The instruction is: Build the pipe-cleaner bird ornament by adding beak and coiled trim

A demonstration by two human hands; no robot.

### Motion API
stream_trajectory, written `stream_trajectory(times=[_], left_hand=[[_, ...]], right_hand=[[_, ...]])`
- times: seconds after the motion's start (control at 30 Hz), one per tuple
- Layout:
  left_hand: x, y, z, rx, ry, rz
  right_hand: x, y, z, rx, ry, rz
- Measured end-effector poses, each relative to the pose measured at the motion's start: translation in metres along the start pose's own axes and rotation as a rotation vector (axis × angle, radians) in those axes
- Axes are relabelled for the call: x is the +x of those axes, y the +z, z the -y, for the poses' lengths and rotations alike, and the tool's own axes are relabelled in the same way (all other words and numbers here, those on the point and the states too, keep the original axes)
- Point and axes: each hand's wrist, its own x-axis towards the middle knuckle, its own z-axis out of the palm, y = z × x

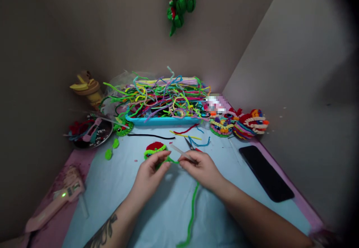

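My left hand (153,169) pinches a bright green pipe cleaner (174,161) between thumb and fingertips, above the middle of the table. Opposite it, my right hand (203,167) is closed on the same pipe cleaner and also grips a thin translucent white stick (179,150) pointing up and left. The pipe cleaner's long tail (193,210) hangs below my right hand toward the front. Just behind my left fingers lies a round red and green pipe-cleaner piece (155,147), partly covered by them. Small scissors (189,143) lie behind my right hand, partly hidden.
A blue tray (162,121) heaped with colourful pipe cleaners stands at the back. Loose strips, including a black one (151,136), lie before it. A glue gun (57,199) and metal bowl (105,139) are left; a phone (266,173) and finished colourful pieces (248,124) are right.
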Motion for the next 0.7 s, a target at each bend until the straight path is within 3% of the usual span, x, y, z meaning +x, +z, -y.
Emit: stream_trajectory(times=[0.1, 0.2, 0.33, 0.4, 0.53, 0.7], left_hand=[[-0.001, 0.000, -0.001, 0.194, 0.086, 0.030], [-0.002, -0.001, -0.004, 0.192, 0.044, -0.016], [0.004, -0.008, -0.008, -0.265, -0.106, -0.227], [0.010, -0.013, -0.011, -0.550, -0.144, -0.339], [0.017, -0.018, -0.016, -0.869, -0.235, -0.451], [0.017, -0.017, -0.022, -0.986, -0.273, -0.506]], right_hand=[[-0.001, -0.005, 0.000, 0.023, 0.002, -0.012], [-0.001, -0.011, -0.005, 0.087, -0.044, -0.063], [0.001, -0.020, -0.014, 0.142, -0.058, -0.312], [0.001, -0.020, -0.017, 0.130, -0.010, -0.360], [-0.004, -0.010, -0.016, -0.020, -0.071, -0.234], [-0.011, 0.005, -0.011, -0.234, -0.283, -0.104]])
